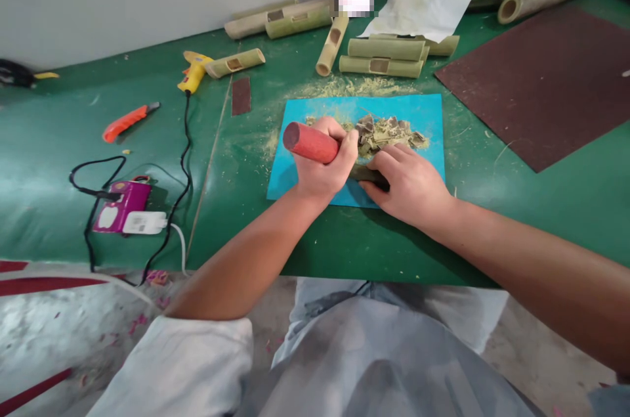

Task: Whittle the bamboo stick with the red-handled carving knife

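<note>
My left hand [327,167] is closed around the thick red wooden handle of a tool [311,142]; its working end is hidden below my fist. Beside it, my right hand [413,184] grips a dark greenish piece of bamboo [367,173], thumb on the near side and fingers over the top. Both hands are above a bright blue sheet [281,182] on the green table. Just beyond them lies a heap of bamboo chips and shavings [391,134] on the sheet.
Cut bamboo tubes [386,48] lie behind the sheet, some with square openings, near white paper [423,6]. At left are a yellow glue gun [195,72], an orange utility knife [126,123] and a purple power strip [123,203] with cords. A brown sheet [546,85] lies right.
</note>
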The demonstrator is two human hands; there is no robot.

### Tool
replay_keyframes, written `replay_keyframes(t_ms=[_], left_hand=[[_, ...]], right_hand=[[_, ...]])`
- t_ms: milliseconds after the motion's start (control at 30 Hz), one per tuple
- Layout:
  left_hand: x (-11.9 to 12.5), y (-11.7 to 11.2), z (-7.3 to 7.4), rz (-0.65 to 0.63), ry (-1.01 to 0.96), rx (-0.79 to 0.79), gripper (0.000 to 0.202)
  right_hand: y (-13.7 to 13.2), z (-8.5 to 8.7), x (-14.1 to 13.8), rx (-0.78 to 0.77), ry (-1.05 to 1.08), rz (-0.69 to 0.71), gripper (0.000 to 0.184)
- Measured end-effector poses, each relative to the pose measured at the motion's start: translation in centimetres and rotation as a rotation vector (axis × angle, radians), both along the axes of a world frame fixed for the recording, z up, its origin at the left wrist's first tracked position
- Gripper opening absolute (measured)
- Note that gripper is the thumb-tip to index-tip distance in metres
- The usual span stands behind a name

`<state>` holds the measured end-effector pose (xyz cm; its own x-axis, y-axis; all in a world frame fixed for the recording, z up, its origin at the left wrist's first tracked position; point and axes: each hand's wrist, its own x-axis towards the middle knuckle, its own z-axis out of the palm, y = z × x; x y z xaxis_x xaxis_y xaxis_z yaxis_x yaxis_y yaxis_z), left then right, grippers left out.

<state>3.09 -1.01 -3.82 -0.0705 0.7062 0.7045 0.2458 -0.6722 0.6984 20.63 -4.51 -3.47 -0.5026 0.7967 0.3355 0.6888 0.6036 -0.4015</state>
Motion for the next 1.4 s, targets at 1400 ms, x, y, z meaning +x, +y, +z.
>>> replay_keyframes(t_ms=[1400], left_hand=[[0.7, 1.3, -0.2, -0.027, -0.103, -0.125, 0.045]], right_hand=[[0.9, -0.3, 0.5, 0.014, 0.096, 0.010, 0.021]])
